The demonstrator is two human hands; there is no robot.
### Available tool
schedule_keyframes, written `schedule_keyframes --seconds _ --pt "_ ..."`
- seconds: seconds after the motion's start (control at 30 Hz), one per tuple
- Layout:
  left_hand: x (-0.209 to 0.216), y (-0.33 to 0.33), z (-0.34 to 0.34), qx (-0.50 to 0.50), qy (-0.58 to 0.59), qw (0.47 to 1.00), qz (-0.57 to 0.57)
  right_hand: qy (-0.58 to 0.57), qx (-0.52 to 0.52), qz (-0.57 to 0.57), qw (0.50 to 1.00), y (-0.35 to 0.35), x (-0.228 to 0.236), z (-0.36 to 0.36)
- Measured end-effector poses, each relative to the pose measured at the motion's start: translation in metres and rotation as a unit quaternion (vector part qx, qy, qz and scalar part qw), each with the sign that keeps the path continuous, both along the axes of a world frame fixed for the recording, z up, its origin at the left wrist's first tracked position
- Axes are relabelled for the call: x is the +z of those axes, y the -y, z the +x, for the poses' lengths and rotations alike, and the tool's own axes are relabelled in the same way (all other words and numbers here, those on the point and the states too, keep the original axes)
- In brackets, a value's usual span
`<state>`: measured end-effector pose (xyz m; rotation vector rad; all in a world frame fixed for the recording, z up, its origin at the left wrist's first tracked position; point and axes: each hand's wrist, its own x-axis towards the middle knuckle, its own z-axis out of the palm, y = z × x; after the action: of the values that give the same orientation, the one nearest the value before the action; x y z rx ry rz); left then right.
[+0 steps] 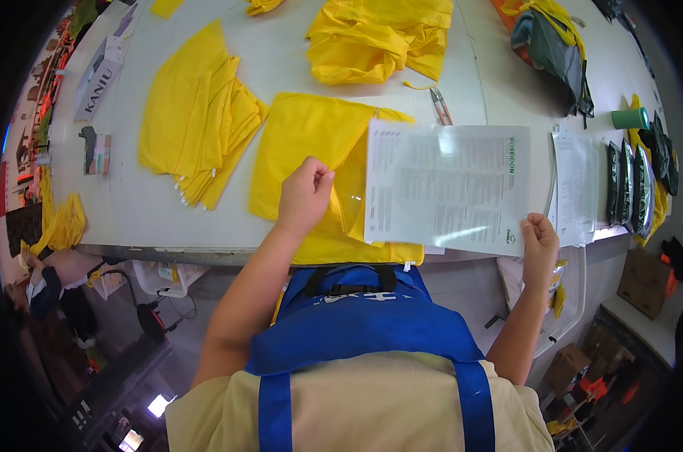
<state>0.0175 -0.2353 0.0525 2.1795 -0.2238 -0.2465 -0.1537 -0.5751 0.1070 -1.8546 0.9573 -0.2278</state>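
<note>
A flat yellow fabric bag (296, 135) lies at the table's near edge, its zipped opening gaping toward the right. My left hand (307, 196) is closed in a pinch at the edge of that opening, which bends toward the fingertips. Between the thumb and fingers of my right hand (541, 248) is the lower right corner of a printed sheet (447, 188) that looks glossy, like plastic. The sheet's left side overlaps the bag's opening; whether it reaches inside I cannot tell. Thread snips (440, 107) with reddish handles rest just beyond the sheet.
A fanned stack of yellow fabric pieces (198, 120) lies left, and more yellow fabric (379, 41) is heaped at the back. To the right are further printed sheets (575, 184), several dark packets (626, 184), a green cylinder (630, 119) and a grey bag (548, 53).
</note>
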Motion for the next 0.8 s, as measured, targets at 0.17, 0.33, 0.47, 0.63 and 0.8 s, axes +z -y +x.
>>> schedule_keyframes --seconds 0.17,0.33,0.47,0.63,0.8 --pt "-0.004 0.005 -0.003 -0.006 0.006 1.0 -0.013 -0.057 0.027 0.009 0.998 -0.013 0.016 0.012" --pt "-0.006 0.008 0.0 0.035 -0.027 0.998 -0.047 -0.065 0.051 -0.063 0.995 -0.007 0.021 0.006" --pt "-0.012 0.011 -0.001 0.041 -0.067 0.995 -0.068 -0.091 0.047 -0.024 0.994 -0.007 0.037 0.011" --pt "-0.011 0.014 -0.002 -0.01 -0.018 0.999 -0.029 -0.069 0.059 -0.002 0.996 0.004 0.035 0.01" --pt "-0.024 0.022 -0.006 -0.066 0.017 0.998 -0.007 -0.048 0.104 0.024 0.993 -0.014 0.014 0.029"
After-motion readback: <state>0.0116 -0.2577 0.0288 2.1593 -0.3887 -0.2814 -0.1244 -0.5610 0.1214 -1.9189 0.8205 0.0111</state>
